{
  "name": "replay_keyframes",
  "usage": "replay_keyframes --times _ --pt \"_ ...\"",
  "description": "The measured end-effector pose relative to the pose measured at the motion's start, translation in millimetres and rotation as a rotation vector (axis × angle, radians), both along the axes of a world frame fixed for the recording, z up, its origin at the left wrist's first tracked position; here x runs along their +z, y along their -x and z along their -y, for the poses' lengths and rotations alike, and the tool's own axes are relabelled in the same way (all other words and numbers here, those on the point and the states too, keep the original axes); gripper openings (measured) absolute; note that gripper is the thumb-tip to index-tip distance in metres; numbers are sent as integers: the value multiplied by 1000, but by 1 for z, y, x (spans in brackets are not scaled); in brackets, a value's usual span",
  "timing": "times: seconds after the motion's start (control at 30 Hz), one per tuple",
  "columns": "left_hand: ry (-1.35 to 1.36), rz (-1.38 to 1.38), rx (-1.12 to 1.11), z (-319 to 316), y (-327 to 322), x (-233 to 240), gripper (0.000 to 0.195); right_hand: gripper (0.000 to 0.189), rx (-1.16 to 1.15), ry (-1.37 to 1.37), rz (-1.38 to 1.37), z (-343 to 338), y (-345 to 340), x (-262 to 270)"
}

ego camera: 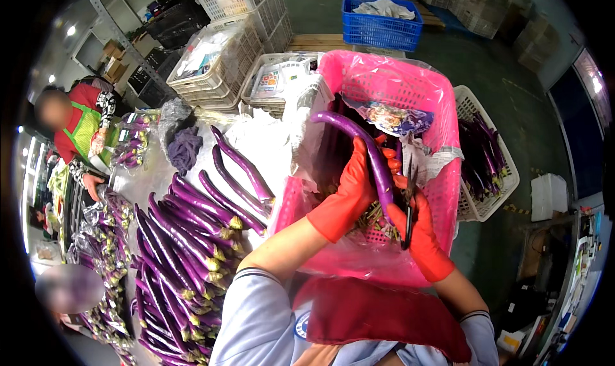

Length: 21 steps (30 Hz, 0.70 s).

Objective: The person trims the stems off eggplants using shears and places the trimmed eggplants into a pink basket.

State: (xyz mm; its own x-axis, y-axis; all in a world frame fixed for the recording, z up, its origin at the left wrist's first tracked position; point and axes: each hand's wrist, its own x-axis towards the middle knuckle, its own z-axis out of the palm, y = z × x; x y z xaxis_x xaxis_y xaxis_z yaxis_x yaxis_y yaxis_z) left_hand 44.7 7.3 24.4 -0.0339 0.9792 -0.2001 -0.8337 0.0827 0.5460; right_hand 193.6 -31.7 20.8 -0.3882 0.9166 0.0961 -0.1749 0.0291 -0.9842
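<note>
My left hand (353, 193), in a red rubber glove, is closed around a long purple eggplant (378, 161) that curves up and to the left. Gloved the same way, my right hand (423, 231) grips a pair of scissors (409, 217) with black handles. Its thumb is at the lower end of the same eggplant, and the blades point upward beside it. Both hands are over a pink plastic basket (389, 89) lined with clear film. Inside the basket lie dark eggplants (336, 142), printed paper (427, 166) and cut stems (379, 217), partly hidden by my hands.
Left of the basket, many eggplants (192, 250) are heaped on a table (156, 149). Bagged eggplants (108, 231) lie beyond them, near another person (89, 121). A white crate (509, 173) of eggplants is at the right. Stacked crates (226, 72) and a blue crate (382, 32) stand behind.
</note>
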Motion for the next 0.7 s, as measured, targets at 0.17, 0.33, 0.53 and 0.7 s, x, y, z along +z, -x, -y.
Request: replay_keyframes --times 0.17,0.33,0.53,0.7 --pt "-30 204 -22 6 -16 -4 61 28 -77 133 -111 -3 5 10" --pt "72 266 -91 0 -15 1 60 30 -51 -35 -80 3 -5 9" --pt "-316 -263 -386 -28 -20 -6 59 51 -83 189 87 -3 -36 22" --pt "-275 -543 -576 -62 -13 -81 57 66 -207 184 -185 3 -59 62"
